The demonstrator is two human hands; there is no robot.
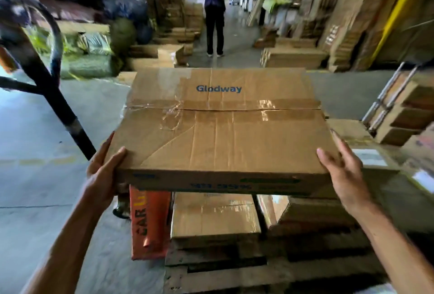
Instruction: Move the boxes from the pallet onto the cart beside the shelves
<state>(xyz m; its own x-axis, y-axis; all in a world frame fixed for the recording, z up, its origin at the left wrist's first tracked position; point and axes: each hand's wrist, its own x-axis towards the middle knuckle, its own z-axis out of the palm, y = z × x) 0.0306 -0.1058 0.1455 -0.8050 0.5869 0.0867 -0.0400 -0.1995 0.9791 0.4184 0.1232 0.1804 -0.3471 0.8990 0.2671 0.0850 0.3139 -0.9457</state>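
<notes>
Two bare forearms reach in from the near edge. My left hand clamps the near left corner of the big flat box, thumb on top, fingers hidden underneath. My right hand lies against the near right corner with fingers spread; whether it is actually gripping, I cannot tell. One box is held, raised level above the pallet, blue "Glodway" print on its taped lid.

Below it I count one smaller taped box on the pallet, another carton in shadow to its right, and one orange panel standing at the pallet's left side. More cartons sit at right, blurred, count unclear.

Floor: grey concrete with a faded yellow line. A dark metal handle frame rises at left. Far down the aisle, one person stands with back turned, between stacked cardboard on both sides; a yellow post at far right.
</notes>
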